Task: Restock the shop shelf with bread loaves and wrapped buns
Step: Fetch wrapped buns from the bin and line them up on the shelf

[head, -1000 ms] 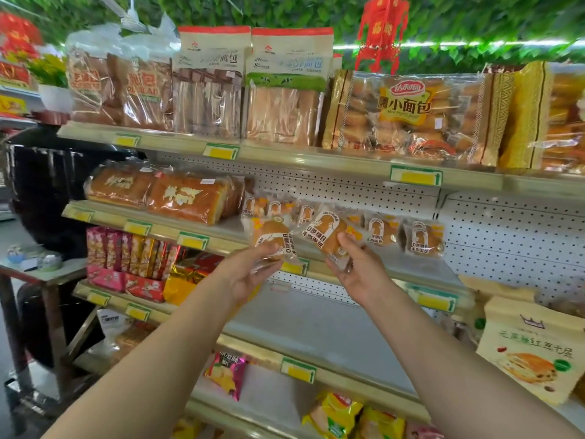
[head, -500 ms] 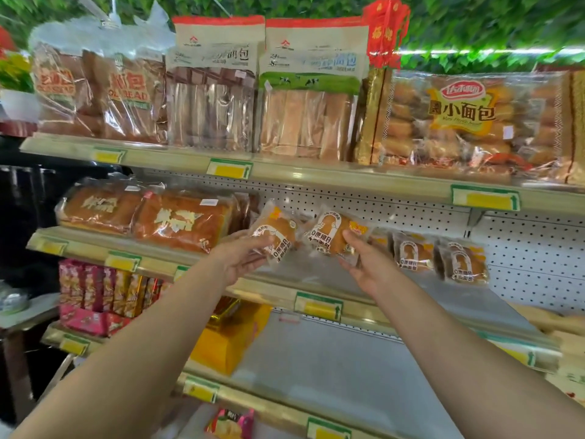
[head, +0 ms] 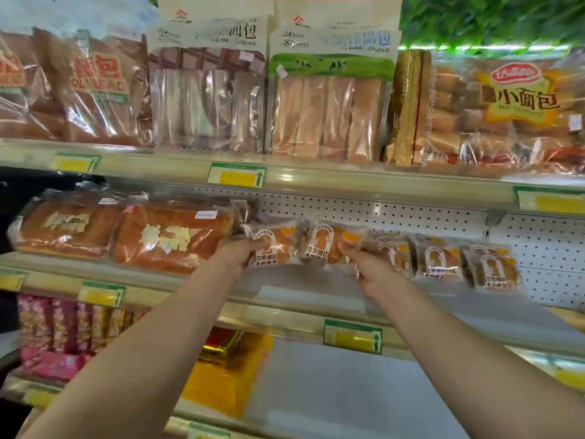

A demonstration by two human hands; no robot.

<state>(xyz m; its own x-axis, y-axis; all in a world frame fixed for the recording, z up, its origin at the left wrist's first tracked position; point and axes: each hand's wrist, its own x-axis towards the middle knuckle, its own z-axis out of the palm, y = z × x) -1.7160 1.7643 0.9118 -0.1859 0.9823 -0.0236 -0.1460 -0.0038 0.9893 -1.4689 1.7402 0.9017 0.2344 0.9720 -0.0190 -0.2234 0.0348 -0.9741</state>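
Both my arms reach to the middle shelf (head: 310,289). My left hand (head: 235,253) grips a wrapped bun (head: 273,245) in clear plastic with a white arch label, right beside the loaves. My right hand (head: 368,267) grips a second wrapped bun (head: 326,240) just to the right of the first. Both buns are at the back of the shelf, low over its surface. More wrapped buns (head: 440,259) of the same kind stand in a row to the right. Two long bread loaves (head: 171,239) in clear bags lie at the left of this shelf.
The top shelf (head: 316,179) holds large bags of sliced bread (head: 329,99) and small rolls (head: 506,112). The shelf below (head: 332,391) has a yellow pack (head: 228,375) and pink packets (head: 57,331) at its left. Price tags line the shelf edges.
Both hands have pushed further in with their buns, from the shelf's front edge to its back, and I have come closer to the shelf.
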